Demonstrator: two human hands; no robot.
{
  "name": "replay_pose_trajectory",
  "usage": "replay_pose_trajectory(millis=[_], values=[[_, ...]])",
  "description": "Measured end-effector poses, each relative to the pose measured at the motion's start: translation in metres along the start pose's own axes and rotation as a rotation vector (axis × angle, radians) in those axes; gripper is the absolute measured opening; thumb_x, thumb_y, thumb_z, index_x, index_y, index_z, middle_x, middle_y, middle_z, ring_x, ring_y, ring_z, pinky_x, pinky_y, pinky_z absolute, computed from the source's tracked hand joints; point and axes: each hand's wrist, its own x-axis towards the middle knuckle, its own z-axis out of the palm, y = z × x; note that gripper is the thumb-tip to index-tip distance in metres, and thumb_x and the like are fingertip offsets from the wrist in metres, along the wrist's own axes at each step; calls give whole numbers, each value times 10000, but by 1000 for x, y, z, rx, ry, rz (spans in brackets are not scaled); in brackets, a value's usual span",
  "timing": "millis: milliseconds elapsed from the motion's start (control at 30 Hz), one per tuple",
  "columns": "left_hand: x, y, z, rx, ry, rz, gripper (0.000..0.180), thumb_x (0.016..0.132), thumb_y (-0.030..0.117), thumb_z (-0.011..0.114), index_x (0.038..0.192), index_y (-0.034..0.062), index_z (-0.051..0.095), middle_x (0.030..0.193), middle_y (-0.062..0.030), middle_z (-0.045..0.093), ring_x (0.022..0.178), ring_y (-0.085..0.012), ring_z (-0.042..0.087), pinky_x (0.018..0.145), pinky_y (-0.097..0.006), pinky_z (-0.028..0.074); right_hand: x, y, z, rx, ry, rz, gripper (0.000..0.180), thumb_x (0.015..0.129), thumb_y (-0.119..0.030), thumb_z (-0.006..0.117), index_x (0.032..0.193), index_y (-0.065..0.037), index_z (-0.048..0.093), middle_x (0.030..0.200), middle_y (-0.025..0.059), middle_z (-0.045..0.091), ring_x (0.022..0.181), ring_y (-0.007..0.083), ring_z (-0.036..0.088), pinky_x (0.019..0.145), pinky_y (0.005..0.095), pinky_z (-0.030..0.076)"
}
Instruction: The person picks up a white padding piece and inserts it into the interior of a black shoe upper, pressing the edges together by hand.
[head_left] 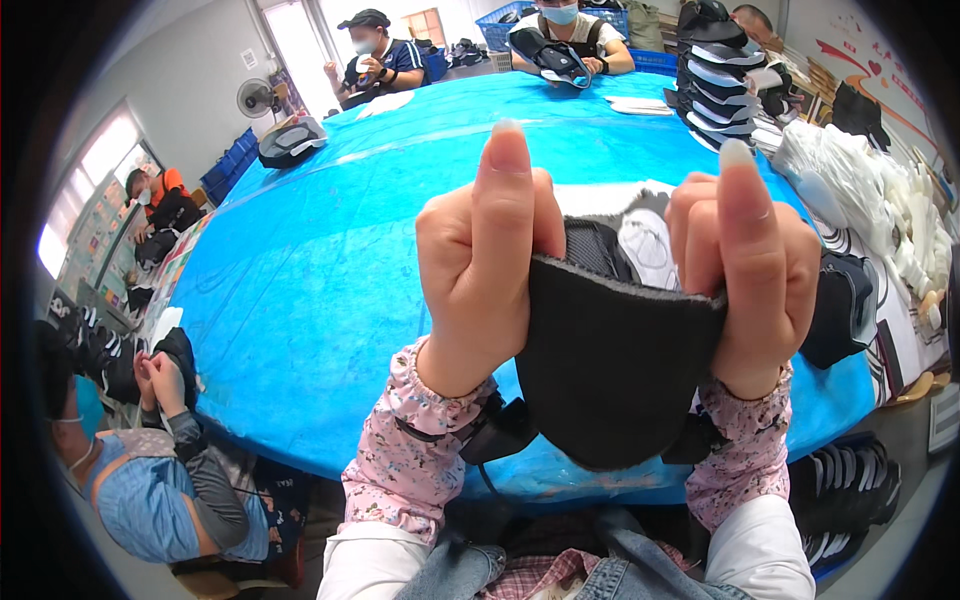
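Note:
Both my hands hold a black shoe upper (620,375) up over the near part of the blue-covered table (330,310). My left hand (485,265) is closed on its left top edge, fingers curled and thumb pointing up. On the right top edge my right hand (750,275) grips in the same way, thumb raised. The smooth black outer side hangs down and faces me. Behind the fuzzy grey edge, dark mesh and a white patterned part (648,245) show between my hands. My fingertips are hidden inside the curled grip.
A tall stack of black-and-white shoe uppers (718,85) stands at the far right. White plastic bags (850,180) and a dark upper (840,310) lie at the right. Another upper (291,142) rests far left. Several people sit around the table; one (165,480) works close on my left.

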Motion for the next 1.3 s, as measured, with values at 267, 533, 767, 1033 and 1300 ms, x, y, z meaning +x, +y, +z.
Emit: replay_pose_trajectory(millis=[267, 533, 767, 1033, 1300], values=[[-18, 5, 29, -373, 59, -427, 587, 983, 358, 313, 485, 65, 418, 499, -5, 430, 475, -58, 324, 469, -226, 252, -15, 1, 21, 273, -91, 29, 583, 971, -331, 214, 489, -82, 429, 449, 10, 405, 441, 118, 356, 485, 250, 288], [-11, -1, 9, -265, 6, -179, 596, 984, 343, 300, 490, 41, 437, 486, -27, 426, 454, -73, 314, 448, -235, 224, -8, 1, 10, 243, -2, -37, 596, 973, -339, 181, 462, -109, 384, 435, -4, 385, 429, 123, 337, 495, 259, 301], [-5, 4, -2, -301, 110, -9, 582, 981, 320, 307, 504, 28, 466, 479, -37, 418, 441, -88, 312, 431, -244, 221, 1, 7, 9, 339, 20, -18, 605, 973, -352, 151, 444, -126, 342, 424, -12, 358, 417, 129, 313, 493, 269, 300], [-7, -4, 12, -506, 20, -307, 569, 979, 331, 323, 472, 77, 373, 475, -15, 380, 461, -83, 288, 461, -251, 227, -7, 2, 35, 671, -1, 207, 595, 963, -363, 142, 430, -127, 264, 406, 1, 314, 394, 140, 256, 464, 283, 263], [-7, -7, 9, -467, -9, -259, 576, 978, 342, 323, 475, 67, 379, 474, -15, 377, 464, -79, 281, 470, -254, 221, -7, -4, 38, 696, 73, 224, 578, 957, -328, 162, 418, -134, 246, 395, 2, 312, 390, 135, 257, 460, 281, 261]])
